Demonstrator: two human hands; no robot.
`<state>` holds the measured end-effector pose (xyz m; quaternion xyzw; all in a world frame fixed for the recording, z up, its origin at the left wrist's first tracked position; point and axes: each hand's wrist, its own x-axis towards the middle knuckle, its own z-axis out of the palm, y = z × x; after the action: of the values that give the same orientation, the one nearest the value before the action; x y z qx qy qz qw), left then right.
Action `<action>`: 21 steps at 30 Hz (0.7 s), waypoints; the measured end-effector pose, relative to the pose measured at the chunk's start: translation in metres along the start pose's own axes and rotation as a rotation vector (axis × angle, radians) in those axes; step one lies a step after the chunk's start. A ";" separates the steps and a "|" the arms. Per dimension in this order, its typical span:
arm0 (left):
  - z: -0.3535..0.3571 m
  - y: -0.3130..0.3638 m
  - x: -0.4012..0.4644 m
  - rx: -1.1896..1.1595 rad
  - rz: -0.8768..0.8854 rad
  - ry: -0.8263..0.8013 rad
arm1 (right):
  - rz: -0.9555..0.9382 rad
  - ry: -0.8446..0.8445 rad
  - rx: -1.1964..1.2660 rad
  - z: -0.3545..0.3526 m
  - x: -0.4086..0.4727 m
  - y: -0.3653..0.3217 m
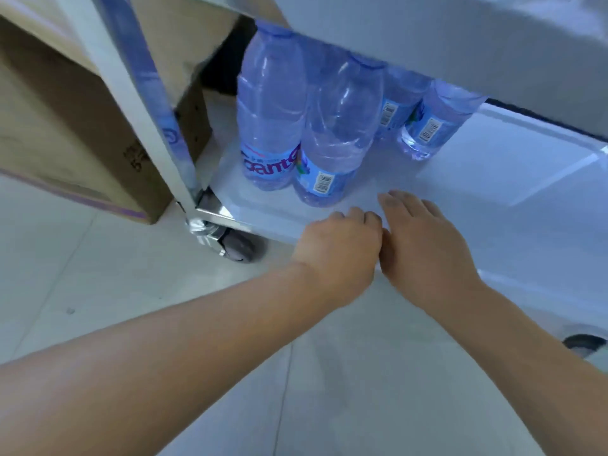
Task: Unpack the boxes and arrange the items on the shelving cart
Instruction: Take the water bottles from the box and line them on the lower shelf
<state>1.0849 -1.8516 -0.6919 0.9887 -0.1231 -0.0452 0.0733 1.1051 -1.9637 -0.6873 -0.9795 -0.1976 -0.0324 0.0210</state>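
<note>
**Bottles on bottom shelf, hands empty**

4 bottles (273, 120) upright at the left end of the cart's bottom shelf (493, 179), 2 near its front edge, 2 behind. Left hand (342, 245) loosely curled, right hand (424, 238) flat, both holding nothing, side by side over the front edge. Box (65, 126) on floor (98, 291) beside the left post (141, 93).

A pale tiled floor (98, 291) with thin grout lines spreads beneath everything in view.
</note>
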 end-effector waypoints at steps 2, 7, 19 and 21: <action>-0.020 -0.018 -0.031 -0.039 -0.007 0.032 | -0.030 -0.050 0.024 -0.025 -0.014 -0.027; -0.103 -0.081 -0.101 -0.135 -0.131 0.002 | -0.179 -0.154 0.107 -0.105 -0.016 -0.120; -0.320 -0.262 -0.200 -0.192 -0.392 -0.112 | -0.127 -0.379 0.375 -0.277 0.084 -0.338; -0.336 -0.296 -0.199 -0.187 -0.434 -0.112 | -0.076 -0.406 0.424 -0.289 0.106 -0.360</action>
<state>0.9990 -1.4728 -0.3927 0.9768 0.0929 -0.1257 0.1462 1.0471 -1.6070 -0.3811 -0.9316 -0.2368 0.2056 0.1838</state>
